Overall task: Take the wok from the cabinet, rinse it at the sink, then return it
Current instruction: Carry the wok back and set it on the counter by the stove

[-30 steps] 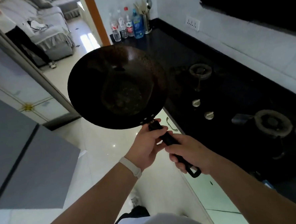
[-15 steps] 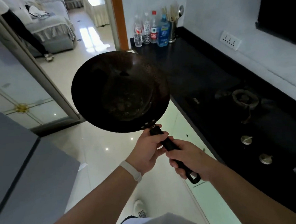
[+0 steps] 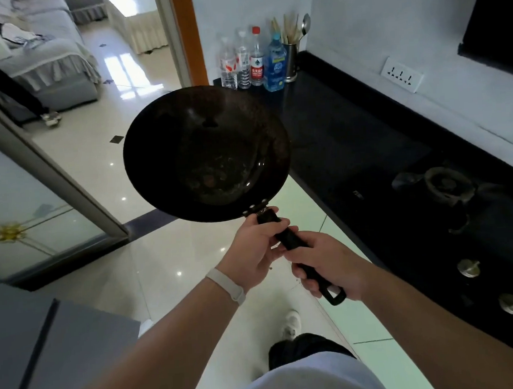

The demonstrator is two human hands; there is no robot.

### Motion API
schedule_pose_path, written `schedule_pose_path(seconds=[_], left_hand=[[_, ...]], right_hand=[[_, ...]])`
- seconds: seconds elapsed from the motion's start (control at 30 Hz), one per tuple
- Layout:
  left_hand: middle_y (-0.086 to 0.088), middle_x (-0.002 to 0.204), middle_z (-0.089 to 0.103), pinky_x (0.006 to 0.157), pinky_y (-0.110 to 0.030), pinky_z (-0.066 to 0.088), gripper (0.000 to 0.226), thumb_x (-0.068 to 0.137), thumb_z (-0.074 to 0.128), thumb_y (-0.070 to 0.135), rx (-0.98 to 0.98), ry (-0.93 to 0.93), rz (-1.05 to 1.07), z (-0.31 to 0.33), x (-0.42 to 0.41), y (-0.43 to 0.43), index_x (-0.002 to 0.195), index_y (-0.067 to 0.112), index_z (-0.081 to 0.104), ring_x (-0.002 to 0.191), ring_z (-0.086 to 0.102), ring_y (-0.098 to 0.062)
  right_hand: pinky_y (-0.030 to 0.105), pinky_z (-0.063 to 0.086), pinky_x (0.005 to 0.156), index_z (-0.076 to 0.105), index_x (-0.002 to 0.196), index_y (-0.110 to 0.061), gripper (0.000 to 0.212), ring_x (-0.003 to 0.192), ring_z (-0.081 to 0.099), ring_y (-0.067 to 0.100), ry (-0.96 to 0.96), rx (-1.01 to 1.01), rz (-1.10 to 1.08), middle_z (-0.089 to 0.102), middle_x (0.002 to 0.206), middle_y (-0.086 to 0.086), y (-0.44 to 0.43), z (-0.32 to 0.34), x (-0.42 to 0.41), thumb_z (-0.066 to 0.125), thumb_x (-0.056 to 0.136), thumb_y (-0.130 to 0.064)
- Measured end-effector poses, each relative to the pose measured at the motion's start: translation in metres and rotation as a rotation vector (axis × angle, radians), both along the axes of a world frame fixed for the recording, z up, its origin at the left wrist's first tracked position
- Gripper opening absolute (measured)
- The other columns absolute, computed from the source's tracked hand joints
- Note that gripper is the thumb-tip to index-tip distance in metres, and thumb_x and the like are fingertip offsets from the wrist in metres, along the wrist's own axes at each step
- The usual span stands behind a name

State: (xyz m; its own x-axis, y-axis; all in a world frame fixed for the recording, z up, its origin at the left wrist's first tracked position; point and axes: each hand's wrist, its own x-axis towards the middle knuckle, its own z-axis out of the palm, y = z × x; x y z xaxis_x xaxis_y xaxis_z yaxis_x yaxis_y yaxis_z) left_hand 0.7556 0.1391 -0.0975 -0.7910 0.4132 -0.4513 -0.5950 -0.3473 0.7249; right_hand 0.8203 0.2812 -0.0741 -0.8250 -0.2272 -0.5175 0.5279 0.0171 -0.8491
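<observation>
A dark round wok [image 3: 206, 155] with a worn, speckled inside hangs in the air over the pale floor, its mouth turned up toward me. Its black handle [image 3: 291, 238] runs back to the lower right. My left hand [image 3: 257, 250], with a white wristband, grips the handle just behind the bowl. My right hand [image 3: 328, 263] grips the handle farther back, near its looped end. No sink or cabinet interior shows.
A black countertop [image 3: 350, 134] with a gas burner [image 3: 445, 184] and knobs [image 3: 468, 267] runs along the right. Several bottles [image 3: 256, 59] and a utensil holder [image 3: 292, 61] stand at its far end. A grey surface [image 3: 48, 342] sits at lower left; a doorway and sofa lie beyond.
I have walked along the counter with the wok: the burners slid toward the lower right and the bottles came nearer. Both hands kept their grip on the handle.
</observation>
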Motion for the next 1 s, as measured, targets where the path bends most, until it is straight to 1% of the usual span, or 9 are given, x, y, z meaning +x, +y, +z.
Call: schedule_pose_path(seconds=[0.13,0.33,0.47,0.53,0.6,0.73,0.87,0.93,1.0], left_hand=[[-0.013,0.095,0.061,0.068,-0.034,0.056,0.033,0.091,0.057,-0.006,-0.027,-0.026,-0.023,-0.008,-0.043,0.011,0.122,0.008,0.054,0.084,0.069,-0.024],[-0.013,0.097,0.061,0.077,-0.039,0.056,0.037,0.092,0.057,-0.006,-0.078,-0.059,-0.027,-0.015,-0.127,0.044,0.126,0.007,0.053,0.089,0.068,-0.026],[-0.011,0.092,0.064,0.074,-0.038,0.057,0.037,0.090,0.059,-0.007,-0.098,-0.092,-0.061,-0.018,-0.180,0.075,0.124,0.007,0.054,0.085,0.070,-0.025],[-0.010,0.089,0.065,0.072,-0.037,0.057,0.032,0.090,0.058,-0.007,-0.113,-0.095,-0.086,-0.020,-0.203,0.092,0.119,0.007,0.056,0.084,0.070,-0.025],[-0.008,0.086,0.067,0.073,-0.038,0.057,0.027,0.091,0.057,-0.006,-0.127,-0.083,-0.125,-0.021,-0.222,0.108,0.114,0.008,0.056,0.084,0.069,-0.024],[-0.009,0.091,0.065,0.070,-0.035,0.057,0.036,0.091,0.058,-0.006,-0.128,-0.093,-0.167,-0.022,-0.249,0.135,0.124,0.009,0.053,0.084,0.069,-0.022],[-0.009,0.089,0.066,0.074,-0.037,0.056,0.036,0.092,0.056,-0.006,-0.141,-0.108,-0.264,-0.021,-0.265,0.163,0.125,0.009,0.052,0.082,0.070,-0.022],[-0.007,0.086,0.066,0.071,-0.035,0.055,0.034,0.093,0.055,-0.006,-0.146,-0.107,-0.312,-0.023,-0.272,0.175,0.123,0.009,0.052,0.079,0.071,-0.020],[-0.007,0.086,0.066,0.067,-0.033,0.056,0.034,0.093,0.055,-0.005,-0.153,-0.110,-0.368,-0.025,-0.279,0.185,0.123,0.010,0.051,0.079,0.071,-0.020]], right_hand=[[0.027,0.039,0.043,0.059,0.110,-0.004,0.014,0.044,0.045,0.017,-0.023,-0.016,-0.020,0.053,0.062,0.005,0.012,-0.012,-0.043,0.055,0.099,-0.013],[0.028,0.039,0.044,0.058,0.116,-0.006,0.019,0.045,0.045,0.016,-0.043,-0.046,-0.023,0.053,0.064,0.005,0.045,-0.027,-0.125,0.055,0.099,-0.013],[0.028,0.041,0.043,0.057,0.120,-0.007,0.022,0.045,0.046,0.015,-0.059,-0.040,-0.043,0.055,0.063,0.004,0.075,-0.030,-0.176,0.055,0.099,-0.012],[0.027,0.041,0.042,0.055,0.122,-0.007,0.023,0.045,0.047,0.015,-0.082,-0.055,-0.077,0.055,0.062,0.004,0.089,-0.031,-0.195,0.055,0.100,-0.011],[0.026,0.041,0.042,0.055,0.122,-0.008,0.022,0.045,0.047,0.015,-0.090,-0.071,-0.106,0.055,0.063,0.004,0.101,-0.031,-0.209,0.054,0.100,-0.012],[0.025,0.039,0.039,0.053,0.124,-0.004,0.024,0.043,0.046,0.014,-0.103,-0.070,-0.171,0.055,0.063,0.004,0.124,-0.031,-0.229,0.053,0.100,-0.011],[0.025,0.040,0.040,0.055,0.121,-0.003,0.023,0.044,0.047,0.014,-0.113,-0.077,-0.261,0.055,0.063,0.004,0.141,-0.031,-0.232,0.055,0.100,-0.013],[0.026,0.040,0.039,0.054,0.116,-0.001,0.020,0.043,0.046,0.014,-0.105,-0.084,-0.309,0.055,0.062,0.004,0.147,-0.032,-0.233,0.055,0.100,-0.013],[0.025,0.040,0.039,0.053,0.118,0.001,0.023,0.042,0.045,0.013,-0.107,-0.097,-0.372,0.054,0.061,0.004,0.151,-0.034,-0.234,0.054,0.101,-0.014]])
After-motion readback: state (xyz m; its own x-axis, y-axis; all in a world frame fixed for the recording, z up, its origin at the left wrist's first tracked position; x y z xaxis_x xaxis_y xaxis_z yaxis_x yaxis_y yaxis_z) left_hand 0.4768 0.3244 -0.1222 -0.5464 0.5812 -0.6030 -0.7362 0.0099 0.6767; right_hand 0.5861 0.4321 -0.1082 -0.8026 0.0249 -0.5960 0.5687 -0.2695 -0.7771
